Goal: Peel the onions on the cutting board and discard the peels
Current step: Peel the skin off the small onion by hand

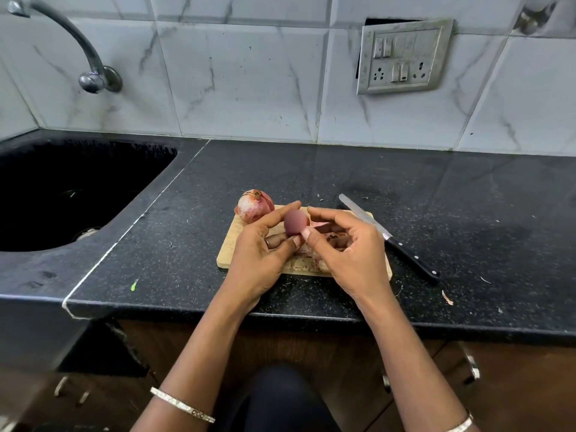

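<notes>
We see the left hand (261, 254) and right hand (346, 254) held above the cutting board (229, 247), fingers (277, 218) of both pinching one peeled onion (295, 222).

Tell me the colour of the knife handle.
Black knife handle, clearest in the head view.

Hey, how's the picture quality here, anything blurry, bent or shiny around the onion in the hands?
In the head view, the held onion between the left hand and right hand looks soft and smeared, while the unpeeled onion behind is sharp; the wide lens bows the wall tiles and the counter edge; the polished counter mirrors the pale wall; the sink is nearly black inside.
</notes>
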